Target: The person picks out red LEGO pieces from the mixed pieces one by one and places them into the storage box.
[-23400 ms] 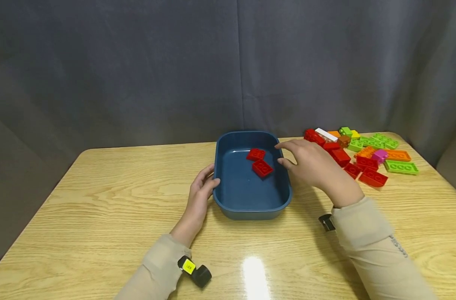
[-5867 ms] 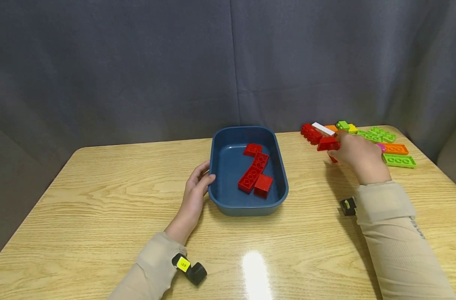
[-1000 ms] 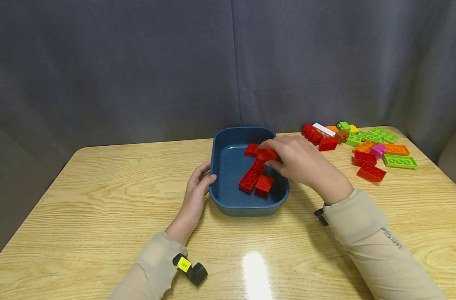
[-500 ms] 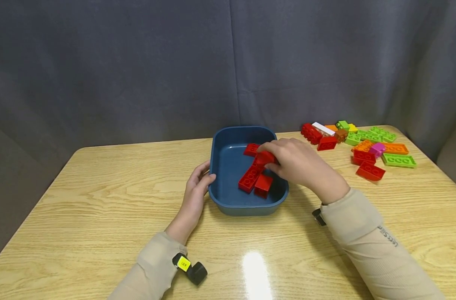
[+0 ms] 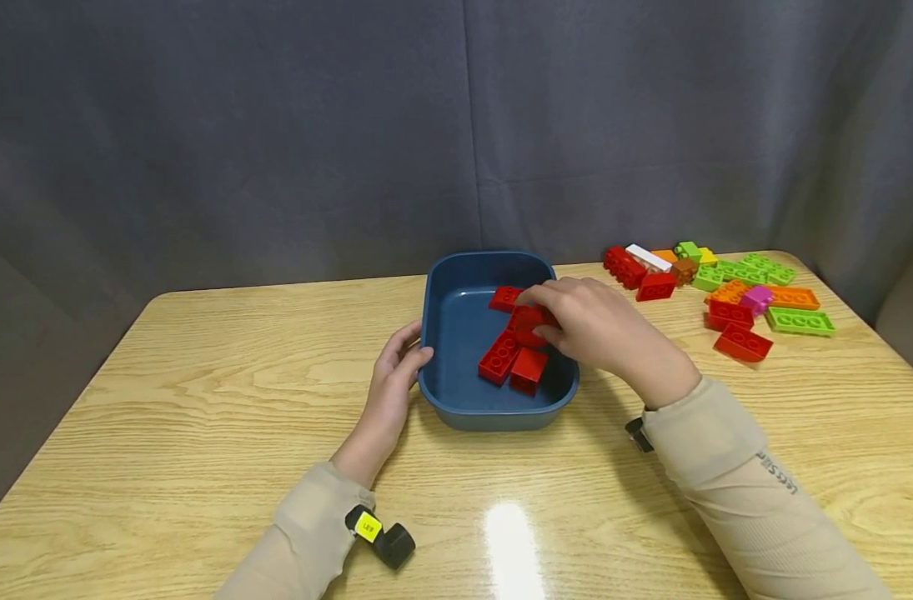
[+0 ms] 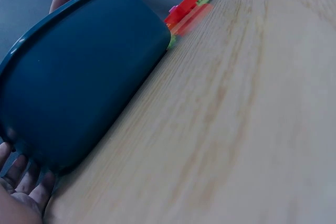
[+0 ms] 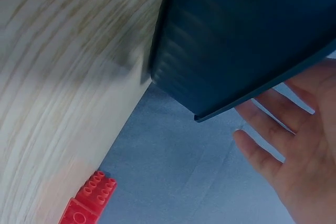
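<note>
A dark blue plastic bin (image 5: 456, 350) stands mid-table. At its left side my left hand (image 5: 390, 379) holds the wall, thumb at the rim and fingers along the outside, as the left wrist view also shows. My right hand (image 5: 587, 325) reaches over the right rim and pinches a red toy brick (image 5: 529, 327) low inside. Beneath and around that brick lie other red bricks: a studded one (image 5: 504, 297) at the back, a long hollow-side-up one (image 5: 498, 358), and a smooth-faced one (image 5: 528, 371) nearer the front. The held brick partly hides another red brick.
Loose bricks cover the table's back right: red bricks (image 5: 743, 342), a white one (image 5: 649, 258), green plates (image 5: 801, 322), an orange plate (image 5: 797, 298) and a magenta brick (image 5: 758, 300). A grey curtain (image 5: 313, 150) hangs behind the table's back edge.
My right hand has come from the pile to the bin with a red brick, then lowered it and turned it slightly. More red bricks lie in the bin than at first. The left hand stays.
</note>
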